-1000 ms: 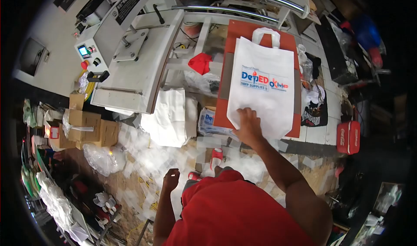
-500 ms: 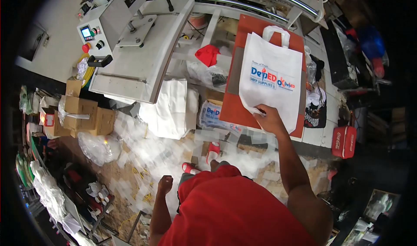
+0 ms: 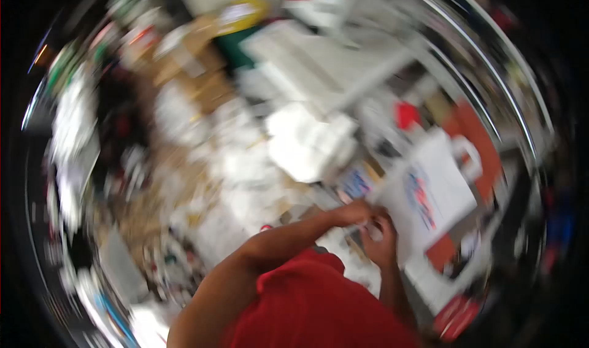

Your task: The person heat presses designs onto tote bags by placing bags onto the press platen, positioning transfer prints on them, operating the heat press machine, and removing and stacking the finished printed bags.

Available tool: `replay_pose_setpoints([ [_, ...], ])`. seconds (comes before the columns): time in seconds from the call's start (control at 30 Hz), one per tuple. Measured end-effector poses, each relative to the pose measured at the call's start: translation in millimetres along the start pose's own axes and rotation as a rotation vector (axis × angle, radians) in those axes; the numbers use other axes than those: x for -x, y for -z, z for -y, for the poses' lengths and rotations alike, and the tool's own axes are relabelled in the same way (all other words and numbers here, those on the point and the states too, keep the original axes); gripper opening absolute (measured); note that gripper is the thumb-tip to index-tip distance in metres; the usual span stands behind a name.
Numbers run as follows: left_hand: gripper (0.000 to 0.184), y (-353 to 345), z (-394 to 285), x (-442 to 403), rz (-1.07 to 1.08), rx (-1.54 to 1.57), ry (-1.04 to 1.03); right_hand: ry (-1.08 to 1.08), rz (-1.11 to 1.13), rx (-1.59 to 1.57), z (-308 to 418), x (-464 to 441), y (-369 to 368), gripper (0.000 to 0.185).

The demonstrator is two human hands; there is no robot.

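A white tote bag [image 3: 422,185] with blue and red print lies over the red-brown board [image 3: 469,127] of the press, its handle [image 3: 469,158] toward the right. My left hand [image 3: 357,213] reaches across my body to the bag's near edge, its fingers closed there but blurred. Right beside it, my right hand [image 3: 381,240] is closed with curled fingers at the same edge. The two hands nearly touch. Motion smears the exact hold on the fabric.
A heat press platen [image 3: 331,65] stands ahead. Below it rests a stack of white bags [image 3: 307,142], with printed packs [image 3: 356,182] nearby. Cardboard boxes [image 3: 196,59] are at upper left, and plastic wrapping [image 3: 239,170] litters the floor. A red box [image 3: 457,317] sits at lower right.
My view has swung to the left. My left hand has come up from my side to join my right hand at the bag's near edge. The bag now sits askew on the board.
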State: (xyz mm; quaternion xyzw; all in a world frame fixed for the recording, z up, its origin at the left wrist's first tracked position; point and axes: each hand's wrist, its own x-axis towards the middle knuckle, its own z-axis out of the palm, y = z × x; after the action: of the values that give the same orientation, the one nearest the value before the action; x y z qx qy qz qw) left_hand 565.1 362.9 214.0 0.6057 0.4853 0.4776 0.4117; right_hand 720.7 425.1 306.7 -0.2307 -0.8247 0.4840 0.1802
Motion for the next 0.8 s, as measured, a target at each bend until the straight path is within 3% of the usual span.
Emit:
replay_pose_setpoints([
  [0.03, 0.023, -0.8, -22.8, -11.4, 0.052, -0.692, 0.189, -0.114, 0.117, -0.080, -10.6, 7.4, -4.3, 0.054],
  [0.07, 0.028, 0.2, 3.7, -3.5, 0.054, -0.675, 0.185, -0.172, 0.188, -0.084, -14.6, 9.0, -6.0, 0.056],
  [0.1, 0.039, -2.2, 1.9, 0.9, -0.297, -0.132, 0.542, -0.241, 0.235, -0.232, -22.7, 10.0, -5.8, 0.051],
  [0.13, 0.050, -6.1, -3.0, 7.6, -0.626, 0.057, 0.569, -0.218, 0.319, -0.308, -20.8, 3.8, -0.8, 0.046],
  [0.17, 0.055, -2.6, -15.1, 25.3, -0.696, -0.055, 0.465, -0.165, 0.335, -0.252, -14.3, -1.4, 1.9, 0.039],
  [0.23, 0.050, 18.4, -105.1, 84.1, -0.682, -0.037, 0.368, -0.226, 0.247, -0.262, 21.7, -0.7, 11.4, 0.030],
  [0.33, 0.047, 31.9, -162.2, 178.3, -0.801, -0.134, 0.319, -0.094, 0.169, -0.153, 23.0, -23.5, 16.7, 0.030],
  [0.37, 0.047, 31.9, -184.7, 215.3, -0.871, -0.149, 0.340, 0.021, 0.214, -0.038, 44.2, -22.1, 14.3, 0.039],
  [0.43, 0.043, 30.9, -225.4, 281.8, -0.923, -0.304, 0.415, 0.097, 0.197, -0.039, 50.5, -25.3, -13.6, 0.038],
  [0.5, 0.036, 24.9, -239.2, 346.5, -1.049, -0.445, 0.311, 0.197, 0.230, -0.003, 57.8, -16.0, -53.1, 0.031],
  [0.57, 0.033, 20.4, -266.9, 413.6, -1.023, -0.568, 0.455, 0.296, 0.249, 0.034, 63.6, 3.7, -102.9, 0.026],
  [0.63, 0.029, -1.4, -300.1, 475.0, -0.995, -0.660, 0.674, 0.082, 0.395, 0.048, 69.3, 35.6, -163.0, 0.030],
  [0.67, 0.028, -10.6, -302.3, 501.2, -0.929, -0.765, 0.822, 0.168, 0.497, 0.074, 68.3, 55.2, -187.5, 0.029],
  [0.7, 0.028, -24.7, -302.3, 525.5, -0.958, -0.766, 0.828, 0.255, 0.593, 0.098, 70.4, 75.6, -206.9, 0.028],
  [0.77, 0.025, -47.4, -305.8, 574.2, -0.793, -0.859, 1.132, 0.211, 0.705, 0.138, 98.6, 134.3, -244.8, 0.025],
  [0.8, 0.025, -58.5, -313.5, 596.4, -0.814, -0.864, 1.141, 0.230, 0.717, 0.135, 96.9, 149.9, -260.3, 0.025],
])
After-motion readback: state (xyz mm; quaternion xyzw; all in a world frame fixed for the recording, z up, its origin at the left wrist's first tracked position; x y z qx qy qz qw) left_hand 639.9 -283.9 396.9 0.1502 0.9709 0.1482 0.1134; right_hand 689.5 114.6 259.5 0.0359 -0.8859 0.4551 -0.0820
